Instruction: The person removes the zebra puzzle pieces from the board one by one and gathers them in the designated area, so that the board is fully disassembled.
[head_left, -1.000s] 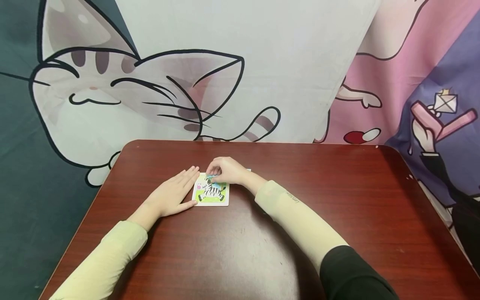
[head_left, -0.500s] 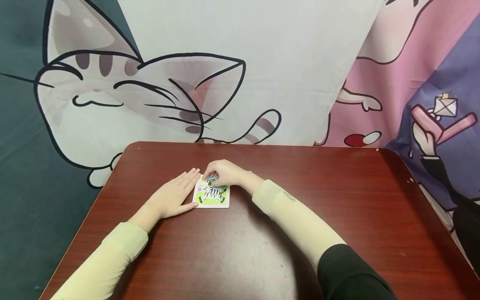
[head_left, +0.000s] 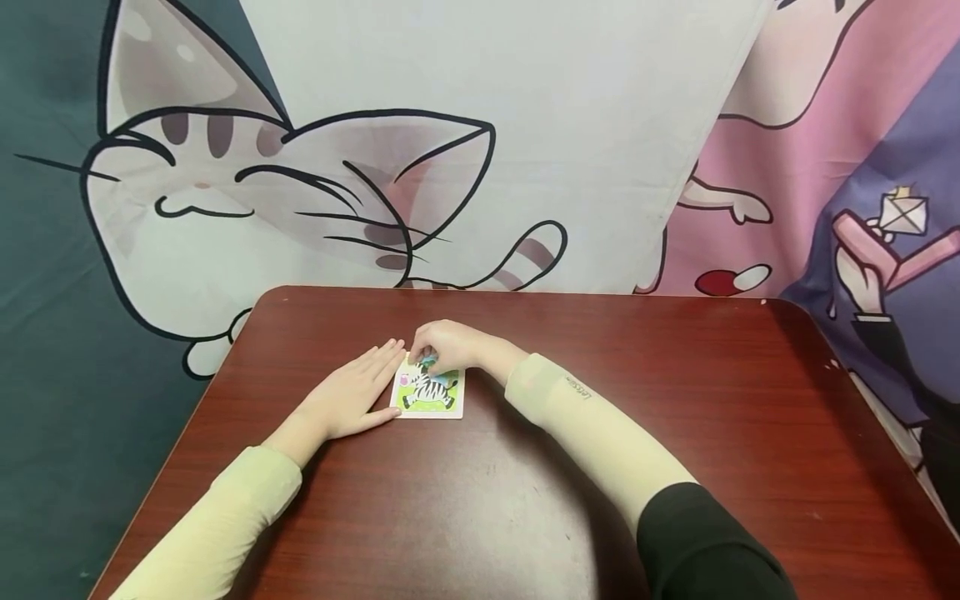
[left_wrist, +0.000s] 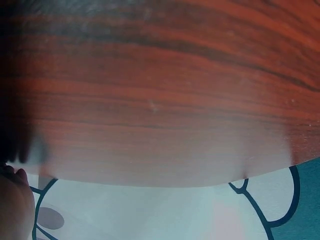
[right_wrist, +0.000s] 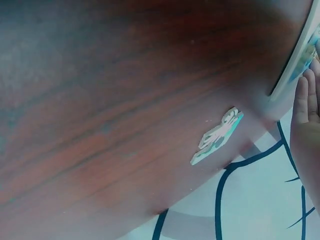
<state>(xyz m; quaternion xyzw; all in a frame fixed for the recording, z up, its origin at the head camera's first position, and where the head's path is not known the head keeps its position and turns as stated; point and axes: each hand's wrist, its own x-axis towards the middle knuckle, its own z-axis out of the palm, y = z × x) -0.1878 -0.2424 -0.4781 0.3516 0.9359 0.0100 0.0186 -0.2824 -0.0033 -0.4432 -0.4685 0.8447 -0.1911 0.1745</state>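
A small square zebra puzzle board (head_left: 429, 398) with a white rim and green background lies near the far side of the table. My left hand (head_left: 351, 393) lies flat along its left edge, fingers straight, thumb by the lower left corner. Over the board's top edge, my right hand (head_left: 453, 346) bends its fingers and pinches a small bluish puzzle piece (head_left: 427, 363), mostly hidden beneath them. In the right wrist view, a loose puzzle piece (right_wrist: 217, 137) lies on the table apart from the board; the right hand hides it in the head view.
The brown wooden table (head_left: 600, 383) extends widely to the right and toward the front. Behind it hangs a cloth backdrop (head_left: 585, 125) with cartoon drawings. Dark fabric (head_left: 941, 467) shows past the right table edge.
The right hand's fingers have shifted slightly left over the top of the board and stay bent there. The left hand keeps its place. The head view has tilted a little.
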